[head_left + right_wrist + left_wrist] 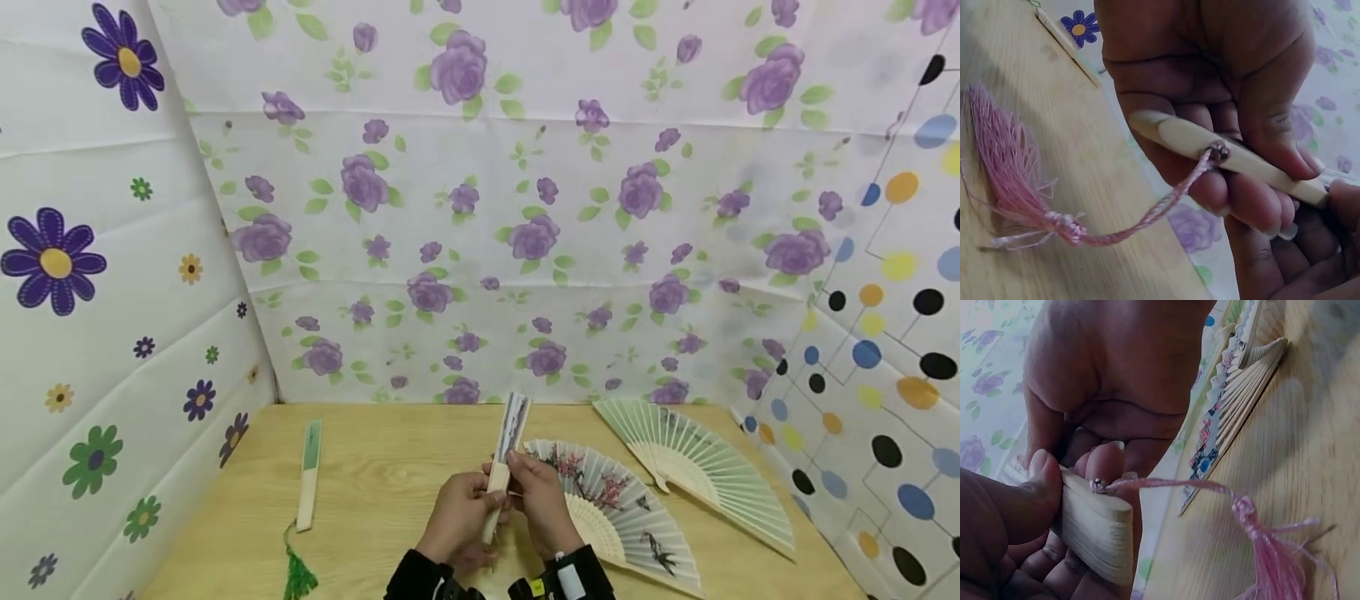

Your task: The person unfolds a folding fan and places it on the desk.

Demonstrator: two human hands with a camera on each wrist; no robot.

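Note:
A folded hand fan [497,482], with pale wooden ribs and a light patterned leaf at its upper end, is held slanting between both hands over the table. My left hand [456,510] grips its lower ribs, thumb across the near face. Slightly higher, my right hand [546,502] pinches the fan where ribs meet leaf, its thumb on the right side. From the rivet end, a pink cord leads to a pink tassel [1007,156]. Both wrist views show fingers curled behind the stacked ribs [1094,519].
On the wooden table [390,467], a folded green fan [310,475] with a green tassel [300,575] lies left. A spread white fan [637,517] with blossoms lies right, and a spread green fan [708,462] behind it. Flowered cloth [480,250] hangs behind.

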